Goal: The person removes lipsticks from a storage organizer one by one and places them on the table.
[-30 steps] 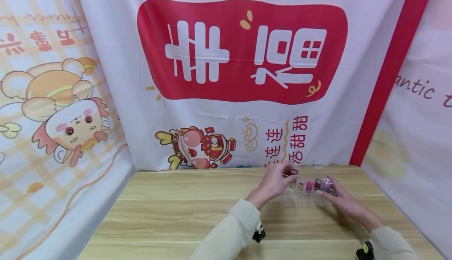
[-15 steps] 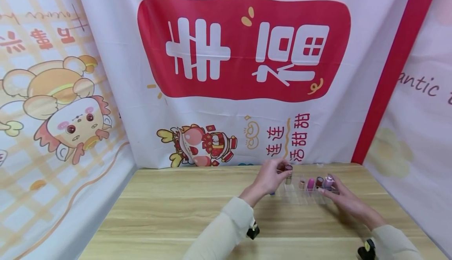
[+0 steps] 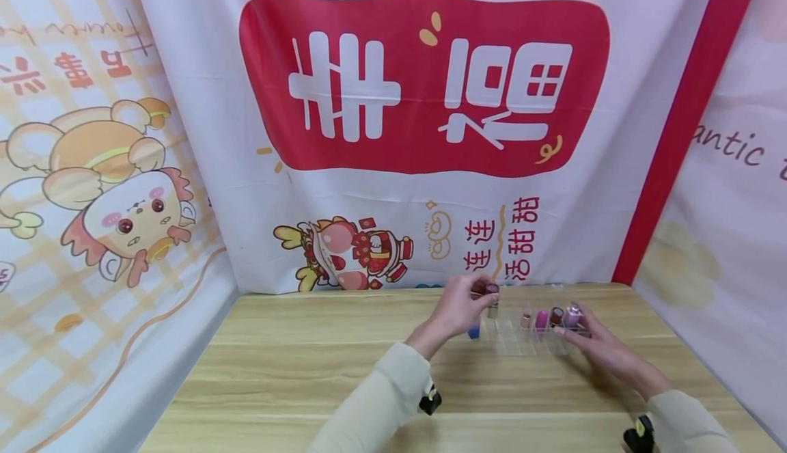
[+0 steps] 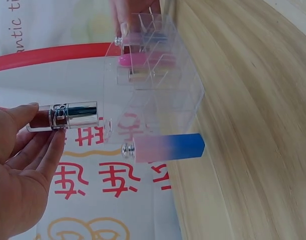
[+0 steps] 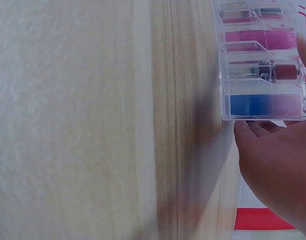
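Note:
My left hand [image 3: 456, 307] pinches a lipstick tube [image 4: 75, 115] with a silver end and a dark red end. It holds the tube upright close over the left end of a clear plastic lipstick organizer [image 3: 509, 347]. My right hand [image 3: 599, 352] grips the organizer's right end, thumb at the front. Standing in the right-hand slots are a pink-and-blue tube [image 5: 265, 105], a dark red and silver lipstick [image 5: 285, 72], a bright pink tube [image 3: 541, 320] and a small tube with a copper-coloured top [image 3: 526, 320].
A second pink-and-blue tube [image 4: 170, 147] stands upright on the wooden table [image 3: 295, 364], just left of the organizer. Behind the table hangs a white cloth [image 3: 381, 193] with red print. Patterned cloths line both sides.
My left hand has moved left with the lipstick along the organizer, uncovering the blue part of the tube beside it. My right hand keeps its grip on the organizer's end.

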`<state>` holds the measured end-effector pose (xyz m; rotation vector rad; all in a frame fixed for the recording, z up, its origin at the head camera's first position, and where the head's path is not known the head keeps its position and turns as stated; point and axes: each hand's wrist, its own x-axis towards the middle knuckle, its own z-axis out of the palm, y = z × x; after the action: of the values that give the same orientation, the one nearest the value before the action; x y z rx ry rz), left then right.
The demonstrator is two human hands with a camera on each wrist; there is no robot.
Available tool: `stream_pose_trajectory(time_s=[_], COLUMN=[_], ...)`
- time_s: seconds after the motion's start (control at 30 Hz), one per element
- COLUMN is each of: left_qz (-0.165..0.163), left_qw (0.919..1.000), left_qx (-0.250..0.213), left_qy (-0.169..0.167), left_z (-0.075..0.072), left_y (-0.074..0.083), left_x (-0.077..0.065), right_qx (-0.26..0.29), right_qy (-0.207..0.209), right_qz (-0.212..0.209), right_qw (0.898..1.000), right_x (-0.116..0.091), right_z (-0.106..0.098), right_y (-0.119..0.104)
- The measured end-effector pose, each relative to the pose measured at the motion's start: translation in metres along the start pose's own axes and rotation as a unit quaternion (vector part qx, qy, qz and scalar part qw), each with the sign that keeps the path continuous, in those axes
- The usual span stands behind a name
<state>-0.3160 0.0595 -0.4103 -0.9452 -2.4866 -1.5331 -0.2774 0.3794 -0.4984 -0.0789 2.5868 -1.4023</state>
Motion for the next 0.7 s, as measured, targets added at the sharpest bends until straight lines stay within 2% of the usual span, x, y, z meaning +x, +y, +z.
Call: stream_pose_trajectory(time_s=[0.2,0.7], left_qz=[-0.014,-0.010], left_qw=[0.9997,0.9997], left_qx=[-0.017,-0.022], left_qy=[0.006,0.010], left_z=[-0.007,-0.022], left_y=[-0.003,-0.013], left_x=[-0.002,-0.010], right_qx=[-0.001,-0.006], right_qy=[-0.001,-0.001], right_qz=[0.002,-0.002], right_qw=[1.000,1.000], right_x=[0.001,-0.001], right_z=[-0.001,0.000], right_y=[0.001,-0.001])
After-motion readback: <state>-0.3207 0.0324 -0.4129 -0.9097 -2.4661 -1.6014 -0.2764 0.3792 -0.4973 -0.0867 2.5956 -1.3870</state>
